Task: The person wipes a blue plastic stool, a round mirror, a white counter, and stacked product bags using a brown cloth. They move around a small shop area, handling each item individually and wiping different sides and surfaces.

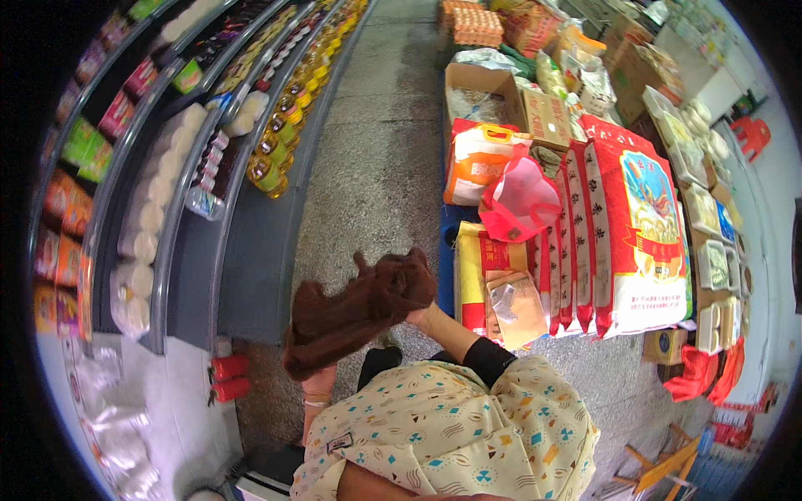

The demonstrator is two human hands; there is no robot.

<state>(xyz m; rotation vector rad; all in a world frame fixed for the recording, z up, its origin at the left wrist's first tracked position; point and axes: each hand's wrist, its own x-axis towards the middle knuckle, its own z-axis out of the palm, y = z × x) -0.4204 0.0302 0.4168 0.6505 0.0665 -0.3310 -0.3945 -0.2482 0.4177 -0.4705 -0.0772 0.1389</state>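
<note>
A dark brown cloth (360, 313), bunched and wrinkled, is held up in front of me above the speckled floor. My right hand (418, 315) grips it at its right end, with most of the fingers hidden in the fabric. At the lower left end my left hand (321, 377) holds the cloth from below; its fingers are covered too. There is a bracelet on the left wrist. Below the cloth, part of a dark shoe or trouser leg (380, 366) shows beside the patterned apron (438, 426) that I wear.
Grey store shelves (250, 282) with bottles of oil (276, 153) and paper rolls (153, 216) line the left. Red-and-white sacks (639, 250), a pink bag (523, 197) and cartons (482, 94) stand on the right. Two red fire extinguishers (229, 377) are at lower left, a wooden folding stool (667, 466) at lower right.
</note>
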